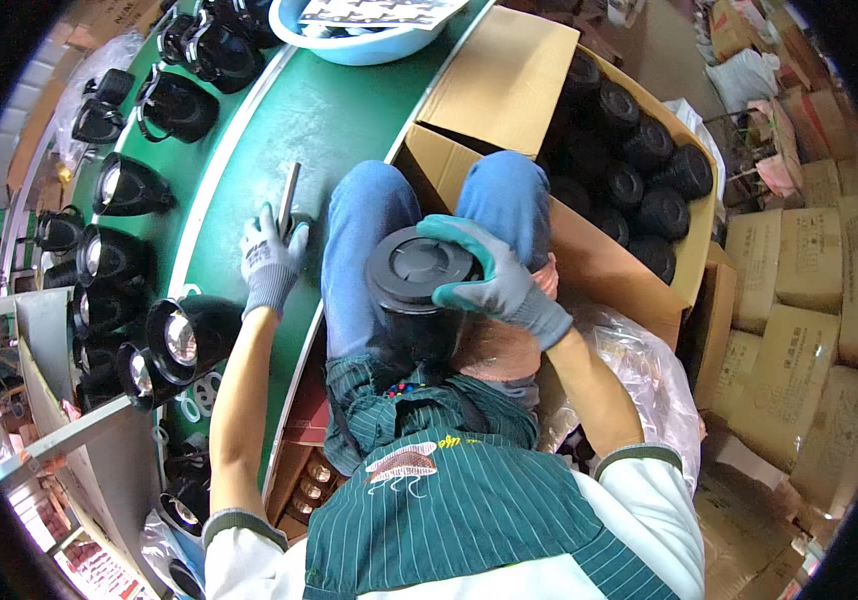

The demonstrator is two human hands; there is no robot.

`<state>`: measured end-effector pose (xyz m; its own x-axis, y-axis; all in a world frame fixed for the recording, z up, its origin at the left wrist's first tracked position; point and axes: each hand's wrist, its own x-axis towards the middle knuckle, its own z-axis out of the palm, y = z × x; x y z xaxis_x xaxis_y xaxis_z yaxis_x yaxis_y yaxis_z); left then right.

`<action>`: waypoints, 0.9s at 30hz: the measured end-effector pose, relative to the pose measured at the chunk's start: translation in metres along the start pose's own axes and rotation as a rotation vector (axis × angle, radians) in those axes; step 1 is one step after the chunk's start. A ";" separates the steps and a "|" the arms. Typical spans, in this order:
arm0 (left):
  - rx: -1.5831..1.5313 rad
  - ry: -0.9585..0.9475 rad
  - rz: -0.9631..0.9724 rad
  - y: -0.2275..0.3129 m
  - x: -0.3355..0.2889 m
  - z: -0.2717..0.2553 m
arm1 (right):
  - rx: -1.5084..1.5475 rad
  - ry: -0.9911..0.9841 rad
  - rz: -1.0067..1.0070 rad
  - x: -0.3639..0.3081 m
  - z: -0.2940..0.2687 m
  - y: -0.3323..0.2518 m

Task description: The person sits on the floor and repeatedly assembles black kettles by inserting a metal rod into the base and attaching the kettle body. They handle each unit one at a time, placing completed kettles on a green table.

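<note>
Between my knees stands a black round housing [417, 268], its ribbed, disc-shaped cap facing up. My right hand [494, 275], in a grey and green glove, is closed around the cap's right side, thumb and fingers on its rim. To the left, over the green belt, my left hand [274, 258] wears the same kind of glove. A slim dark metal tool [291, 192] rises from between its thumb and fingers, pointing away from me. The tool's lower end is hidden by the hand, so its exact kind does not show.
Several black lamps [189, 335] line the left side of the green belt [324, 110]. A light blue basin [359, 48] sits at the far end. On my right, an open cardboard box [704, 235] holds several black round housings. Stacked cartons [794, 370] stand beyond, near clear plastic wrap [639, 370].
</note>
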<state>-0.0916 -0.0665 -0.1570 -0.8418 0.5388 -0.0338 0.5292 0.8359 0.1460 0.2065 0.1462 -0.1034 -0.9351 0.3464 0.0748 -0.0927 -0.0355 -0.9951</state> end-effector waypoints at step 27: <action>0.062 -0.335 0.451 0.186 -0.135 -0.181 | 1.237 -0.276 -0.090 0.074 0.010 0.035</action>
<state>0.1007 -0.0029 0.0537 -0.4560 0.8396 -0.2952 0.8425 0.5141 0.1608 0.1305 0.1615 -0.1319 -0.9351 0.1923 0.2976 -0.2761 -0.9219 -0.2718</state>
